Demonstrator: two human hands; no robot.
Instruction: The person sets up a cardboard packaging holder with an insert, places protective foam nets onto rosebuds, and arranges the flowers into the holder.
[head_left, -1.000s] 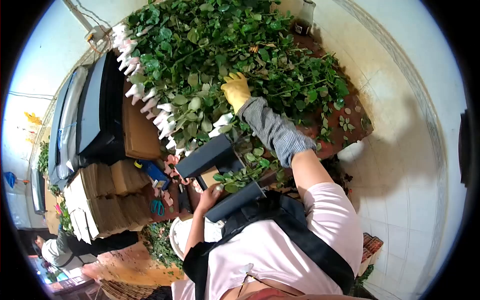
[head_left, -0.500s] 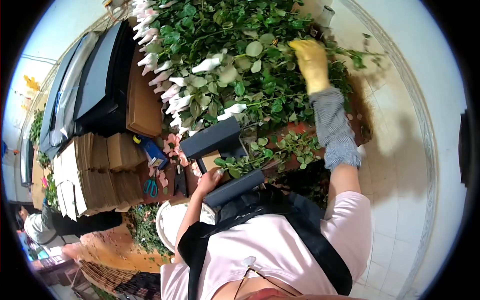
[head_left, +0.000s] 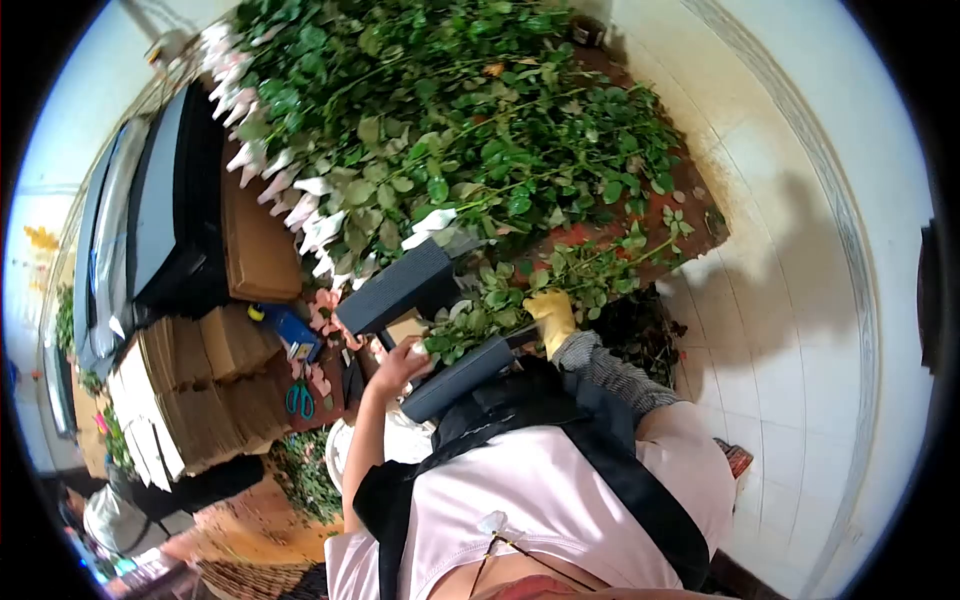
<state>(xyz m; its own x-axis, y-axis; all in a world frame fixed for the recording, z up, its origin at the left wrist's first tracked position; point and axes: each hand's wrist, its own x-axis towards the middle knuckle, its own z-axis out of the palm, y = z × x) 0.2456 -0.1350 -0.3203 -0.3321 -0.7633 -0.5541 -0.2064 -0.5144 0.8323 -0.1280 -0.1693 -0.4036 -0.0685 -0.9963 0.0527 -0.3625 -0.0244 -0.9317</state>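
My bare left hand (head_left: 397, 366) is closed around the pale, white-wrapped head of a rose (head_left: 420, 347), at the open end of a dark corrugated box (head_left: 398, 288). Leafy rose stems (head_left: 610, 262) run from there to the right across the box and table. Among their leaves is my right hand (head_left: 552, 318), in a yellow glove with a grey knitted sleeve. Its fingers look curled around the stems, though blur and leaves partly hide them. A large pile of roses (head_left: 470, 130) lies just beyond, white-sleeved heads to the left.
Left on the red table (head_left: 700, 215) are teal-handled scissors (head_left: 299, 400), a blue box (head_left: 294, 330) and stacked brown cardboard (head_left: 215, 375). Dark panels (head_left: 165, 200) stand behind. A white bucket (head_left: 340, 450) is below the table edge. Another person (head_left: 112, 520) is at far lower left.
My gloved right hand has come down from the rose pile to the stems by the box. My left hand stays at the rose head. The camera view has shifted.
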